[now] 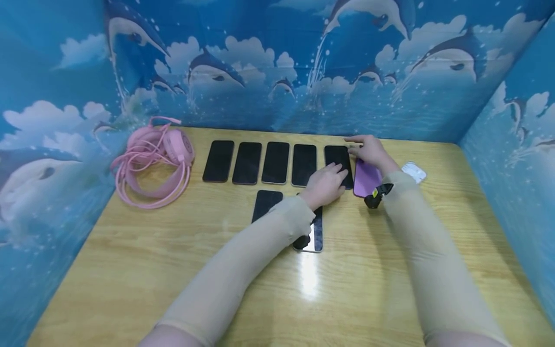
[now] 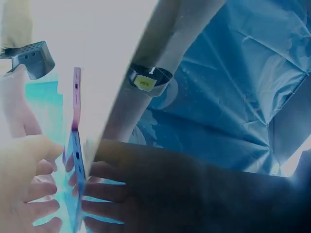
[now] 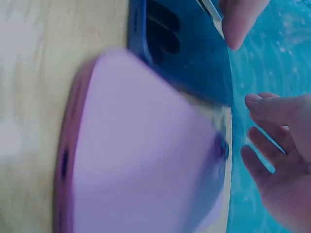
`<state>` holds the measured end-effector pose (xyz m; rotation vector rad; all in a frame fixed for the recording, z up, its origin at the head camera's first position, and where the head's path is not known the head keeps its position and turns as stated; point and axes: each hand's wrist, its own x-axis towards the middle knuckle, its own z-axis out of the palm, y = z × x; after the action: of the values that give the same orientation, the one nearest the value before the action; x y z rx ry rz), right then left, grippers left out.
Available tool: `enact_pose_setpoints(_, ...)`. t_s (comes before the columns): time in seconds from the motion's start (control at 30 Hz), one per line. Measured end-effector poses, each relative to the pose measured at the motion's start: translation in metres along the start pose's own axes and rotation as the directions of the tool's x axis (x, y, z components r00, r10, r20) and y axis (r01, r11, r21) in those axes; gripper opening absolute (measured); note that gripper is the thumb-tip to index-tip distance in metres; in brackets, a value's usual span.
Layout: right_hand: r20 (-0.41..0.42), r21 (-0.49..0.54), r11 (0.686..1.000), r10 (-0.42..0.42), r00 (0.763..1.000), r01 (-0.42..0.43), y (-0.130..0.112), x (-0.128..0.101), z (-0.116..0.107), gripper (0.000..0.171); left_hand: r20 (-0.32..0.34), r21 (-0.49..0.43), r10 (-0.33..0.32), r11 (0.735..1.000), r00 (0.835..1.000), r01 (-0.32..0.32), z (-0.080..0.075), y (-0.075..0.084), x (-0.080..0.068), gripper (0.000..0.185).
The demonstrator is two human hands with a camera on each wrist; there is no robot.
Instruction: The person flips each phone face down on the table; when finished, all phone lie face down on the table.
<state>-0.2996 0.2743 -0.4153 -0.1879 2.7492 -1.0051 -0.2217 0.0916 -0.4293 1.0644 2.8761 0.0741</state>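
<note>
In the head view, my left hand (image 1: 326, 185) lies with its fingers over the lower part of a black phone (image 1: 333, 155), the fifth from the left in the far row. My right hand (image 1: 368, 152) is at the far end of that phone and of the purple phone (image 1: 367, 179) beside it. The right wrist view shows the right hand (image 3: 286, 145) with fingers apart, off the purple phone (image 3: 131, 141); a dark phone (image 3: 194, 63) lies alongside. A fingertip shows above it; whose, I cannot tell. Glare blurs the left hand (image 2: 29, 184) in the left wrist view.
Several black phones (image 1: 275, 162) line the far side of the table (image 1: 173, 270). Two nearer phones (image 1: 266, 200) are partly under my left forearm. Pink headphones (image 1: 178, 144) with a coiled cable lie left; a small white object (image 1: 414, 171) is right. Dolphin-print curtains (image 1: 260, 62) enclose the table.
</note>
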Motion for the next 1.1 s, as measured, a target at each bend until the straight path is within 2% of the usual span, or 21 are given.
enact_pose_setpoints(0.3, -0.010, -0.113, 0.991, 0.072, 0.997, -0.073, 0.022, -0.020, -0.017, 0.050, 0.000, 0.006, 0.042, 0.999, 0.999, -0.042, 0.003, 0.020, 0.006, 0.056)
enact_pose_setpoints(0.57, 0.023, -0.123, 0.983, 0.143, 0.989, -0.139, 0.035, -0.025, -0.021, 0.051, 0.020, 0.042, 0.073, 0.996, 0.997, -0.074, 0.010, 0.037, 0.014, 0.052)
enact_pose_setpoints(0.87, -0.011, -0.120, 0.982, 0.147, 0.989, -0.147, 0.038, -0.025, -0.020, 0.046, 0.031, 0.053, 0.086, 0.995, 0.996, -0.088, 0.011, 0.046, 0.016, 0.040)
enact_pose_setpoints(1.1, -0.044, -0.114, 0.980, 0.158, 0.986, -0.162, 0.038, -0.025, -0.018, 0.037, 0.043, 0.039, 0.106, 0.993, 0.993, -0.108, 0.012, 0.050, 0.015, 0.039)
